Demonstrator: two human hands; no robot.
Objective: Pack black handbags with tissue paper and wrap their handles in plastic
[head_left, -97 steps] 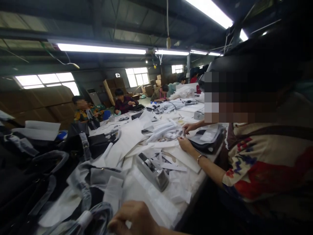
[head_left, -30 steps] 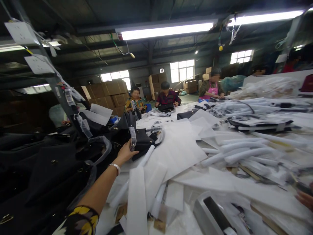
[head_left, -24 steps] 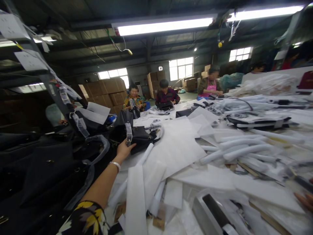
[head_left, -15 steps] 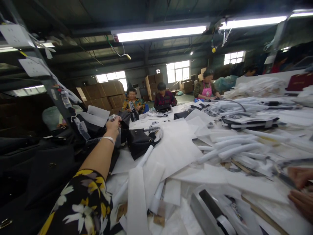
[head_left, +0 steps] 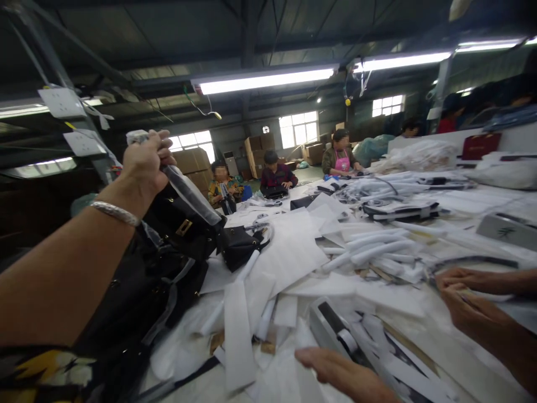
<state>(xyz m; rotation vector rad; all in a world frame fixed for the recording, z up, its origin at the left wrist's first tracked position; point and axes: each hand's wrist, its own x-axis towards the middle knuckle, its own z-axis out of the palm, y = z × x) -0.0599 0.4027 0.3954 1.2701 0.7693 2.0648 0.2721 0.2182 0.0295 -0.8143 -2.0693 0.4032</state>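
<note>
My left hand (head_left: 146, 159), raised at the left, is closed around the plastic-wrapped handle (head_left: 195, 198) of a black handbag (head_left: 178, 226). The bag hangs below it with a gold clasp showing. More black handbags lie heaped underneath, and their outlines run together in the dark. My right hand (head_left: 342, 372) reaches in low from the bottom edge, fingers stretched out and nothing in them. It is over white wrapping sheets, beside a grey tape dispenser (head_left: 325, 324). Another small black bag (head_left: 239, 246) sits on the table to the right of the lifted one.
A co-worker's hands (head_left: 465, 296) work at the right edge with a dark strap. White foam sheets (head_left: 289, 246) and wrapped tubes (head_left: 369, 249) cover much of the table. Several people sit across it. A metal post with sockets (head_left: 84, 143) stands at left.
My left hand has come up and nearer, lifting the handbag by its handle. My right hand has entered at the bottom. The view has shifted, bringing the co-worker's hands further in.
</note>
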